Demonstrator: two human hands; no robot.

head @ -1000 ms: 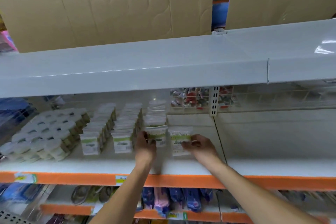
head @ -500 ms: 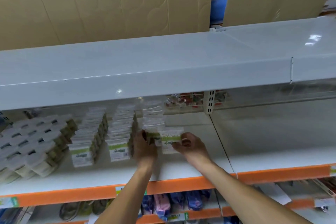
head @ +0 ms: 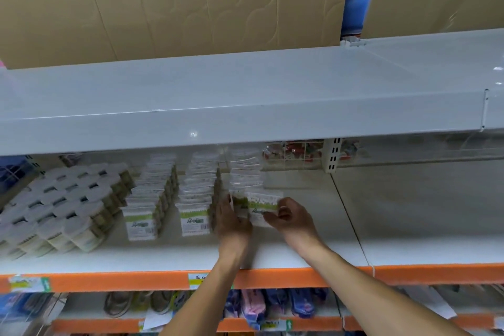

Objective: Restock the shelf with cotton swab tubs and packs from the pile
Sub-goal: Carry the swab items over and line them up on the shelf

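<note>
Packs of cotton swabs stand upright in three rows running front to back on the white shelf (head: 300, 251), each a clear pouch with a green band and a white label. The front pack (head: 263, 207) of the third row sits toward the middle of the shelf, just right of the second row (head: 196, 199). The right hand (head: 293, 219) pinches this pack's right edge between thumb and fingers. The left hand (head: 231, 222) lies flat, fingers extended, pressed against the left side of the same row; it grips nothing that can be seen. To the far left, round tubs (head: 62, 204) with white lids are packed together in a stacked block. The first row (head: 148, 202) stands between the tubs and the second row. An orange strip (head: 409, 273) runs along the shelf's front edge.

Compared with half a second ago, both hands sit in nearly the same spots on the pack and row, while the view has shifted slightly, showing less of the tubs at the left.
</note>
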